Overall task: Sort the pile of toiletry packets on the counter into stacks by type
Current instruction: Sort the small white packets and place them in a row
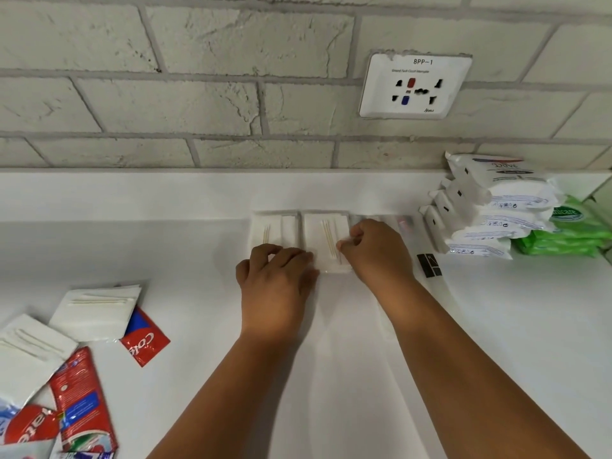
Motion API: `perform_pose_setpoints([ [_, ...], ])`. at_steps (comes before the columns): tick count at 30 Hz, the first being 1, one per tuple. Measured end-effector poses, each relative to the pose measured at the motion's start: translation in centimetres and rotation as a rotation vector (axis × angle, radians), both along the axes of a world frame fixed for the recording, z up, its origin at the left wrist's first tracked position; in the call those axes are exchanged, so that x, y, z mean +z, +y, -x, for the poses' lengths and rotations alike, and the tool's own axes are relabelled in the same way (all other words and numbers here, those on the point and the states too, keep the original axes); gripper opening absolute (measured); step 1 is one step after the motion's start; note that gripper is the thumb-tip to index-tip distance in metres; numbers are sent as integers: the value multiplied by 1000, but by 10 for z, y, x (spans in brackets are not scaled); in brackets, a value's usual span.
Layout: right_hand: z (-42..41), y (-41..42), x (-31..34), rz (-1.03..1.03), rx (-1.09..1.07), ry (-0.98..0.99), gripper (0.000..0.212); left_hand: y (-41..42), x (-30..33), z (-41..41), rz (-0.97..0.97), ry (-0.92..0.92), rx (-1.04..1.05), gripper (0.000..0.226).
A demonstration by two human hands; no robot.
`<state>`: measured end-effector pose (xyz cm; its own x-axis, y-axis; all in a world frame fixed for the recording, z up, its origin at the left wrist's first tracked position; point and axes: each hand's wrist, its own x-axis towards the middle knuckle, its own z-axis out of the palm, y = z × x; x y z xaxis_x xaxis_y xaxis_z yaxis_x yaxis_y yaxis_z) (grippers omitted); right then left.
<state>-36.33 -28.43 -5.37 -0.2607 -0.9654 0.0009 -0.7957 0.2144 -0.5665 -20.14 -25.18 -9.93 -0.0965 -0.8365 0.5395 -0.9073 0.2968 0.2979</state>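
At frame centre, the right hand [374,250] fingers pinch a flat white cotton-swab packet [326,241] on the desk [347,326] — light, limp, likely slippery; best taken by its edges — while the left hand [276,276] presses flat beside it.

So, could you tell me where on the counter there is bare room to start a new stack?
The counter is bare between the unsorted pile at lower left and the cotton-swab stacks; also at lower right, below the wipes packs. It is crowded where both hands work on the stacks.
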Motion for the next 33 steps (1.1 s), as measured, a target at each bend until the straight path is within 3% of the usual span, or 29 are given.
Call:
perform_pose_setpoints([
  [14,-3,6,4,50,-12,29,33,2,-3,0,18,-31,7,28],
  [27,-98,52,36,41,236,13,34,63,25,-76,-204,403,298,30],
  [33,-175,74,40,0,376,-18,35,91,50,-162,-239,423,439,31],
])
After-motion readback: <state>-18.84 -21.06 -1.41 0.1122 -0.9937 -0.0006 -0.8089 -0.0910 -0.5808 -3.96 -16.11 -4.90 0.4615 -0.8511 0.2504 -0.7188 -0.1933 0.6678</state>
